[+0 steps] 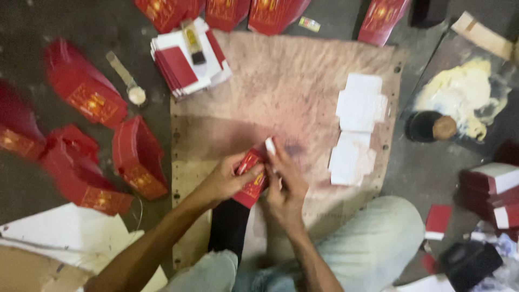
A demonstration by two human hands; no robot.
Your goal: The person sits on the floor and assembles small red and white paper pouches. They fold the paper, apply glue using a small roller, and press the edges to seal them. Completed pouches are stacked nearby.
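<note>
The small red carton (251, 178) was held at the near middle of the scene, above a worn brown mat (281, 86) spread on the floor. The left hand (227, 181) was clenched around the carton's left side. The right hand (284, 186) gripped its right edge and appeared to pinch a white flap or tab (270, 146) at the top; motion blur prevented confirming how firmly it was held.

To the right on the mat lay white die-cut blanks (357, 127), apart from the hands. At the far left of the mat sat a stack of flat red-and-white cards (186, 62) with a small brush (192, 40) lying on it. Finished red cartons (86, 94) lay loosely on the floor to the left. To the far right stood a dark round pot (430, 125) touching a pale yellowish spill (465, 92), seemingly adhesive.

Risks, in my judgement: the flap could crease or tear if forced crookedly; the thin card could crush under the two-handed squeeze; adhesive on the fingers could mark the printed face; the spill could soil stock placed nearby.
</note>
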